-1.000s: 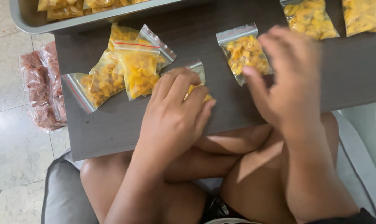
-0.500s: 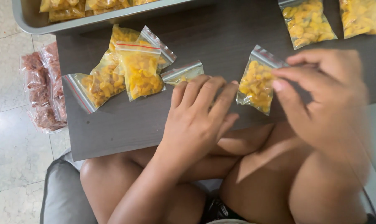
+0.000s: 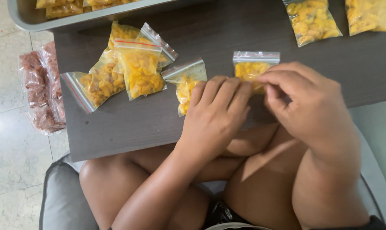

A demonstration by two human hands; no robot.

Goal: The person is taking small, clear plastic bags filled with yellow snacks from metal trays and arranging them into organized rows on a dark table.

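A small clear zip bag of yellow snack pieces point(image 3: 252, 68) lies on the dark table point(image 3: 129, 123), its seal end pointing away from me. My right hand point(image 3: 308, 102) pinches its near edge with thumb and forefinger. My left hand point(image 3: 216, 115) lies palm down, fingertips on the same bag's left side. A second small bag point(image 3: 185, 81) rests just left of my left hand, partly under its fingers.
A pile of three yellow snack bags point(image 3: 124, 70) lies at the table's left. Two more bags point(image 3: 312, 19) sit at the far right. A grey metal tray point(image 3: 26, 15) with bags stands at the back. Bags of reddish snacks point(image 3: 39, 93) lie on the floor.
The bag my right hand held tilted above the table now lies flat, seal end away. My left hand shifted right onto it, uncovering the second bag.
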